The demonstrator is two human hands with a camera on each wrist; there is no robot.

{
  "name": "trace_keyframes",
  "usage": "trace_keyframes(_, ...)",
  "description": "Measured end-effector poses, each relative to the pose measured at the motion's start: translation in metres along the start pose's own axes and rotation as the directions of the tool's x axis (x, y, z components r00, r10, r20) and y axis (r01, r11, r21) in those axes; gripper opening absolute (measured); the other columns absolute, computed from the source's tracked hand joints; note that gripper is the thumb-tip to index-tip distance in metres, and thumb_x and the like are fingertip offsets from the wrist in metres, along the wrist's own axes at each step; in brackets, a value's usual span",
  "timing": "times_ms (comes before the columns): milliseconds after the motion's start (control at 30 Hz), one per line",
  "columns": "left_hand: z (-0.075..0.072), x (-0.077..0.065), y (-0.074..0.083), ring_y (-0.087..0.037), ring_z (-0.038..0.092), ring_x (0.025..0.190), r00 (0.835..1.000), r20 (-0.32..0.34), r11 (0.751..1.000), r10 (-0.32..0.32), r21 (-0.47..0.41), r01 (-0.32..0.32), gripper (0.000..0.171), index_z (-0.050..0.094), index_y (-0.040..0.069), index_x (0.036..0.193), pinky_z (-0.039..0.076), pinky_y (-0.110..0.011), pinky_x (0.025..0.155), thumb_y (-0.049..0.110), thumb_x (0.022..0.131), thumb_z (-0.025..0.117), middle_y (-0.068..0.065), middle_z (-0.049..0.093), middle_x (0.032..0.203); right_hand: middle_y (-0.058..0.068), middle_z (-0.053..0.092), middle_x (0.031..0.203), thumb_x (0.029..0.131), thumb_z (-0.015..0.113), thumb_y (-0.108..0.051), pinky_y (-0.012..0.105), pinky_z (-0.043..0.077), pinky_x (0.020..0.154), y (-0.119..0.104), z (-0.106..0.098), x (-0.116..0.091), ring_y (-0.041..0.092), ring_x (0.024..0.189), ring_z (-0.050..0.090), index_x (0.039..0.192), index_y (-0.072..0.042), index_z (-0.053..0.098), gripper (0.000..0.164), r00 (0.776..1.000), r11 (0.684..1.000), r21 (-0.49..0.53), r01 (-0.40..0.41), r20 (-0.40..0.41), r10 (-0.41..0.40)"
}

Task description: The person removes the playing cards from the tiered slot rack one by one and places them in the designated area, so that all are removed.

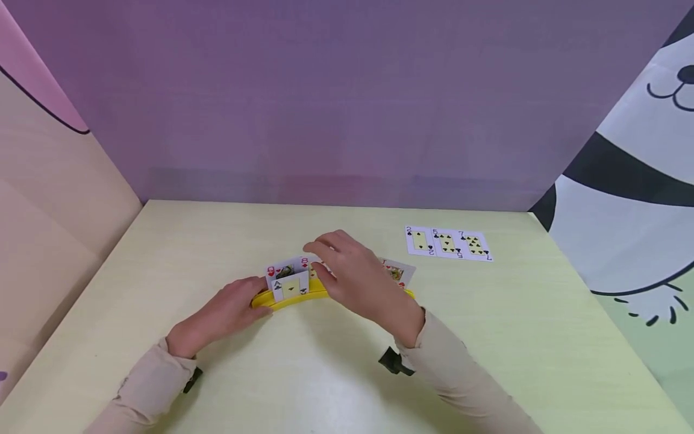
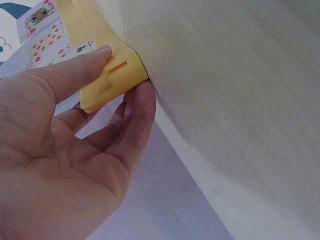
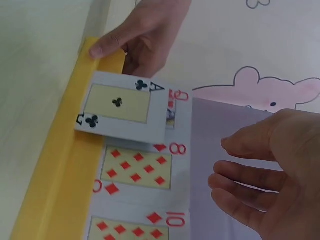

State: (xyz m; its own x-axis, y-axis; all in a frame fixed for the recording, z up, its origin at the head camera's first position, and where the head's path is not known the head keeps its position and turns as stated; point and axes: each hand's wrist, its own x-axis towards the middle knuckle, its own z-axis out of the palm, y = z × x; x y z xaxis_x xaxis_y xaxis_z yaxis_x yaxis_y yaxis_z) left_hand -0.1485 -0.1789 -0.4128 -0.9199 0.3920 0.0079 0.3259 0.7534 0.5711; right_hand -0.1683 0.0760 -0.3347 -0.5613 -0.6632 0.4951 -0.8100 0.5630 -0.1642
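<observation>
My left hand [image 1: 225, 313] grips the left end of a curved yellow card holder [image 1: 316, 292], thumb on the near side and fingers behind it. An ace of clubs [image 3: 117, 102] stands at that end, in front of a red queen [image 3: 178, 107]. Beside them are an eight of diamonds [image 3: 136, 167] and a ten of diamonds [image 3: 131, 229]. A red jack [image 1: 400, 272] leans at the holder's right end. Over the holder's middle hovers my right hand [image 1: 358, 280], its fingers loosely bent, holding nothing; in the head view it hides the cards between.
Three black cards lie face up in a row at the back right of the pale table [image 1: 336, 386]: a two [image 1: 420, 241], a five [image 1: 447, 243] and a seven [image 1: 475, 245]. A purple wall [image 1: 336, 108] rises behind the table.
</observation>
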Motion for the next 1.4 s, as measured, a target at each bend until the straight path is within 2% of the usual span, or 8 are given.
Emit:
trace_keyframes(200, 0.002, 0.0, -0.004, -0.017, 0.058, 0.087, 1.0, -0.002, 1.0, 0.017, -0.004, -0.017, 0.041, 0.061, 0.003, 0.124, 0.05, -0.036, 0.077, 0.01, 0.087, 0.077, -0.008, 0.067, 0.111, 0.003, 0.067, 0.112, 0.094, 0.067, -0.009, 0.027, 0.052, 0.088, -0.007, 0.015, 0.004, 0.016, 0.107, 0.059, 0.111, -0.008, 0.069, 0.017, 0.998, 0.999, 0.015, 0.033, 0.056, -0.034)
trace_keyframes(433, -0.001, 0.0, -0.004, -0.018, 0.059, 0.09, 1.0, -0.004, 1.0, 0.026, -0.007, -0.026, 0.043, 0.06, 0.003, 0.127, 0.051, -0.038, 0.08, 0.01, 0.088, 0.077, -0.009, 0.067, 0.113, 0.002, 0.069, 0.107, 0.092, 0.07, -0.01, 0.026, 0.048, 0.093, -0.011, 0.02, 0.005, 0.017, 0.104, 0.056, 0.104, -0.01, 0.073, 0.013, 0.993, 0.992, -0.051, 0.116, 0.021, -0.115)
trace_keyframes(500, -0.001, 0.001, -0.004, -0.018, 0.059, 0.089, 1.0, -0.005, 1.0, 0.028, -0.008, -0.028, 0.043, 0.06, 0.003, 0.126, 0.051, -0.037, 0.079, 0.01, 0.088, 0.076, -0.008, 0.067, 0.112, 0.001, 0.069, 0.107, 0.093, 0.069, -0.011, 0.026, 0.049, 0.091, -0.012, 0.022, 0.005, 0.016, 0.103, 0.057, 0.105, -0.01, 0.072, 0.012, 0.993, 0.993, -0.037, 0.111, 0.046, -0.109)
trace_keyframes(600, -0.001, 0.001, -0.004, -0.017, 0.059, 0.087, 0.999, -0.01, 0.999, 0.039, -0.005, -0.039, 0.043, 0.06, 0.003, 0.126, 0.05, -0.036, 0.077, 0.009, 0.087, 0.077, -0.008, 0.067, 0.11, 0.0, 0.069, 0.109, 0.095, 0.067, -0.012, 0.026, 0.048, 0.091, -0.014, 0.027, 0.005, 0.016, 0.102, 0.057, 0.106, -0.01, 0.072, 0.013, 0.989, 0.996, -0.034, 0.082, 0.125, -0.077)
trace_keyframes(767, -0.001, 0.0, -0.005, -0.019, 0.06, 0.089, 0.998, -0.019, 0.998, 0.061, -0.006, -0.061, 0.045, 0.058, 0.001, 0.127, 0.052, -0.038, 0.077, 0.009, 0.087, 0.077, -0.01, 0.067, 0.11, -0.001, 0.071, 0.107, 0.094, 0.069, -0.014, 0.025, 0.045, 0.094, -0.016, 0.036, 0.005, 0.017, 0.103, 0.054, 0.103, -0.012, 0.075, 0.011, 0.975, 0.99, -0.11, 0.09, 0.213, -0.065)
trace_keyframes(1000, 0.0, 0.002, -0.005, -0.019, 0.061, 0.091, 0.998, -0.016, 0.998, 0.06, 0.007, -0.06, 0.046, 0.06, 0.002, 0.128, 0.051, -0.039, 0.079, 0.009, 0.086, 0.078, -0.011, 0.068, 0.113, -0.003, 0.074, 0.099, 0.091, 0.071, -0.011, 0.025, 0.04, 0.095, -0.017, 0.044, 0.005, 0.017, 0.1, 0.053, 0.099, -0.014, 0.079, 0.012, 0.971, 0.969, -0.202, 0.14, 0.217, -0.095)
trace_keyframes(1200, 0.0, 0.001, -0.005, -0.019, 0.06, 0.09, 0.998, -0.01, 0.998, 0.056, 0.009, -0.056, 0.046, 0.059, 0.001, 0.128, 0.051, -0.038, 0.078, 0.009, 0.087, 0.077, -0.012, 0.067, 0.114, -0.003, 0.075, 0.098, 0.09, 0.072, -0.011, 0.027, 0.04, 0.095, -0.016, 0.047, 0.004, 0.017, 0.099, 0.053, 0.099, -0.014, 0.08, 0.012, 0.974, 0.969, -0.21, 0.127, 0.21, -0.082)
trace_keyframes(1400, 0.0, 0.001, -0.005, -0.018, 0.06, 0.088, 0.998, -0.017, 0.998, 0.063, 0.004, -0.063, 0.045, 0.059, -0.001, 0.127, 0.051, -0.037, 0.076, 0.008, 0.086, 0.077, -0.012, 0.067, 0.112, -0.002, 0.075, 0.099, 0.092, 0.069, -0.008, 0.027, 0.04, 0.1, -0.015, 0.047, 0.006, 0.015, 0.095, 0.059, 0.099, -0.012, 0.079, 0.013, 0.968, 0.981, -0.156, 0.119, 0.236, -0.08)
